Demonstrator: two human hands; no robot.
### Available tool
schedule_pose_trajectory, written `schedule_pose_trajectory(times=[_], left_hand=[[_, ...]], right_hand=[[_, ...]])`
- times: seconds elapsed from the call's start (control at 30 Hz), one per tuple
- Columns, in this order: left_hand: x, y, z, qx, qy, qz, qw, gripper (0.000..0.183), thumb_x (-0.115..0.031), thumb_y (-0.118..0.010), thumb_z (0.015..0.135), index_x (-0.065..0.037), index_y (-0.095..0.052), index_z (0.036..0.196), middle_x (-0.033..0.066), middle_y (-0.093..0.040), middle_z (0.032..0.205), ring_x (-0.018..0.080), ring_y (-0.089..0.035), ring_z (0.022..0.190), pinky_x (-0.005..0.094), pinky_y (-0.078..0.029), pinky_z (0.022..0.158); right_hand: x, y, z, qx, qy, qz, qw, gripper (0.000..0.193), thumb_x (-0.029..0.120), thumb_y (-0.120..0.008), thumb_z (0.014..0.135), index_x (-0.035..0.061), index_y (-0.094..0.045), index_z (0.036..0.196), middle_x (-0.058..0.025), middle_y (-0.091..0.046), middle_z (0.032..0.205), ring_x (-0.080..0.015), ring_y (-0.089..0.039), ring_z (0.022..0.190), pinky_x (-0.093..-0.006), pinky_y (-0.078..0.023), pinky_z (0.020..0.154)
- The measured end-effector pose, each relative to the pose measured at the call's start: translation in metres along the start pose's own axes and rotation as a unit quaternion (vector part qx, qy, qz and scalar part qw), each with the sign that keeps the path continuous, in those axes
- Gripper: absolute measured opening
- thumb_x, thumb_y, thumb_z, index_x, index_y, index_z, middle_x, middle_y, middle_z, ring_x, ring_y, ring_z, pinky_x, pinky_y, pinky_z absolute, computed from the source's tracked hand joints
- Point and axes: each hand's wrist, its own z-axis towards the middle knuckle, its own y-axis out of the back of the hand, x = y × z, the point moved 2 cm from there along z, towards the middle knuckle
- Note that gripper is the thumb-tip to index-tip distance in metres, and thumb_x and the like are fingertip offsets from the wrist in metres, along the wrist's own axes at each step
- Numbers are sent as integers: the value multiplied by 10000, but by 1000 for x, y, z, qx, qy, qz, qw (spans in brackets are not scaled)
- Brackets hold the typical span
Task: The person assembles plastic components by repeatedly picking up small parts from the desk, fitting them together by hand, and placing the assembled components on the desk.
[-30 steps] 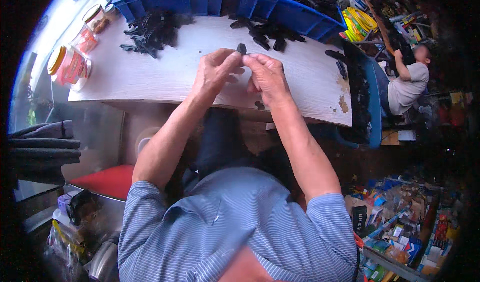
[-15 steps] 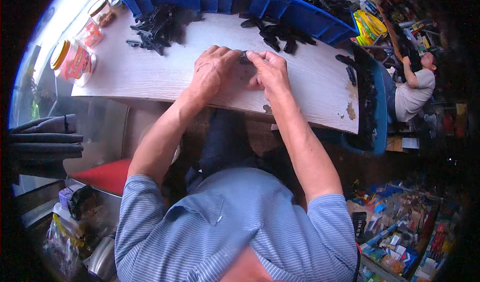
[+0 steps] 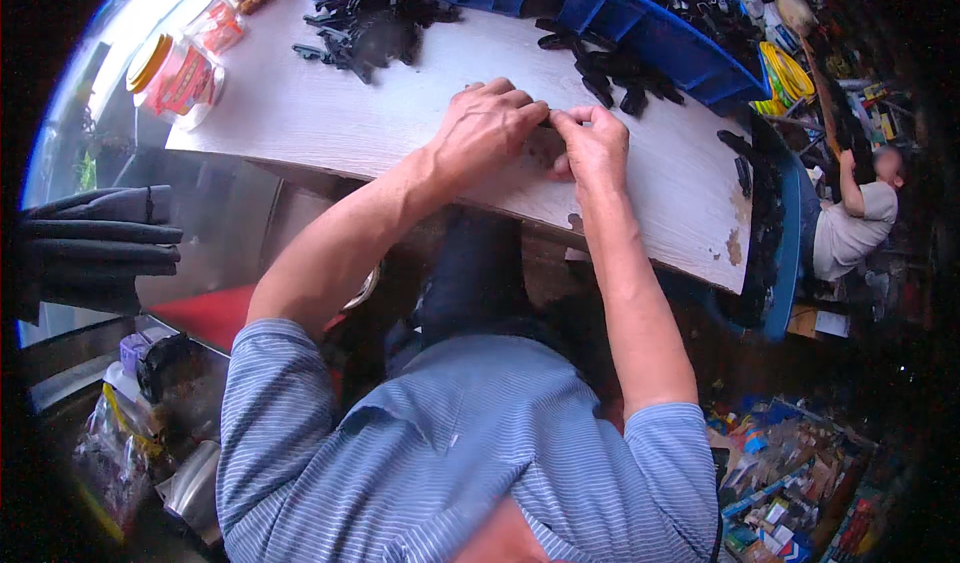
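Observation:
Over the middle of the pale wood-grain table (image 3: 400, 113), my two hands meet fingertip to fingertip. Between them is a small black plastic piece (image 3: 546, 121), mostly covered by the fingers, so its exact kind does not show. My left hand (image 3: 488, 125) is closed, knuckles up, with its fingertips at the piece. Thumb and fingers of my right hand (image 3: 598, 151) pinch from the other side. Beyond the left hand lies a heap of black plastic pieces (image 3: 372, 31). A smaller group of black pieces (image 3: 612, 68) lies beyond the right hand.
Blue bins (image 3: 655, 35) line the table's far side. Jars, one with a yellow lid (image 3: 172, 75), stand at the left end. Two black pieces (image 3: 738, 153) lie near the right edge, beside a blue tub (image 3: 786, 263). Another person (image 3: 855, 223) is at the far right.
The view has shifted, so table and hands appear farther right. My hands stay together over about the same spot; the black piece between them now shows less.

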Motion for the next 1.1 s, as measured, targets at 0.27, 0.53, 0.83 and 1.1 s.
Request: schedule_pose_trajectory(times=[0.27,0.53,0.83,1.1], left_hand=[[11,1,-8,-258,73,-105,958,282,-83,-716,862,-77,-705,1144,104,-736,1003,320,-687,920,399,-562,790],[-7,-11,7,-96,17,-43,994,368,-255,-705,841,-144,-683,1191,69,-730,1080,276,-669,1041,420,-527,887],[4,-16,6,-86,15,-67,994,394,-224,-704,787,-108,-681,1163,96,-728,1032,288,-688,1016,424,-537,897],[-3,-20,5,-76,10,-32,997,403,-311,-723,795,-102,-679,1137,88,-730,1036,282,-676,1064,424,-537,899]], right_hand=[[4,8,-4,7,-67,168,984,270,289,-744,918,66,-594,941,-37,-545,613,-150,-521,404,-408,-552,423],[0,3,7,-11,-34,107,994,247,229,-742,892,10,-629,875,-81,-622,712,-172,-548,428,-380,-518,392],[2,1,9,-29,-19,68,997,261,213,-775,860,-2,-627,840,-95,-616,669,-183,-548,393,-359,-453,326],[-12,2,19,-46,37,-4,998,264,201,-786,825,0,-618,851,-80,-601,631,-182,-559,403,-362,-464,341]])
